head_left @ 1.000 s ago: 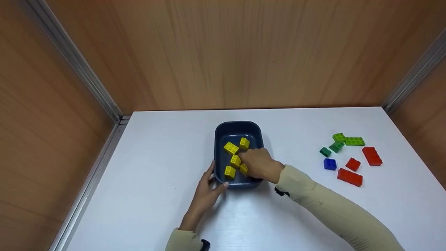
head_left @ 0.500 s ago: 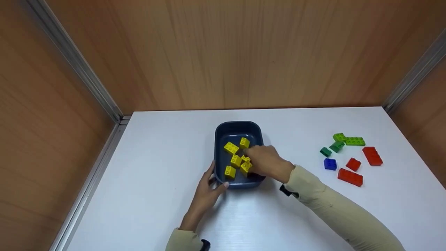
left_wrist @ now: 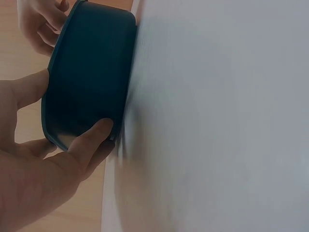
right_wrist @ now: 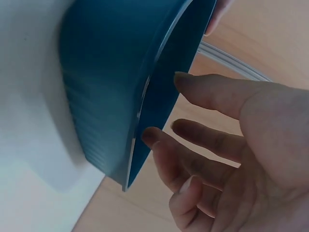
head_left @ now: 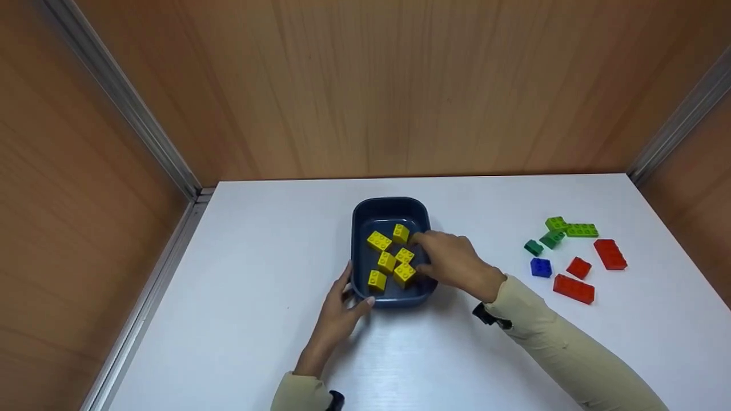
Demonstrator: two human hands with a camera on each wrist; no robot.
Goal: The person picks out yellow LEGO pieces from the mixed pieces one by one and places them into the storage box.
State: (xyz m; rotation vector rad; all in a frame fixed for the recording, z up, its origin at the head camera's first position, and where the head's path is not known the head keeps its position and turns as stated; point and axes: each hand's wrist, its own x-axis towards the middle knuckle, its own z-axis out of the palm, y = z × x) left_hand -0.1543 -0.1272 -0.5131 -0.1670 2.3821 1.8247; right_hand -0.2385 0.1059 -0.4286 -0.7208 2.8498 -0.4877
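A dark blue rectangular bin (head_left: 389,211) stands on the white table, with several yellow toy bricks (head_left: 385,262) loose on its floor. My left hand (head_left: 334,321) grips its near left corner, thumb on the front wall and fingers along the left side. The left wrist view shows that thumb (left_wrist: 91,140) pressed to the outer wall. Over the right rim hovers my right hand (head_left: 457,264), thumb and fingers spread apart beside the bricks. In the right wrist view the right hand (right_wrist: 231,150) holds nothing, its fingertips right at the bin's rim. The bricks are hidden in both wrist views.
On the table's right side lie several loose bricks: green bricks (head_left: 581,230), a blue brick (head_left: 541,268) and red bricks (head_left: 573,289). A wood panel (head_left: 400,91) rises behind the table's back edge, with more panels left and right.
My right hand has let go of a yellow brick, now lying among the others, and drawn back rightward toward the bin's rim. The left hand and the bin stay put.
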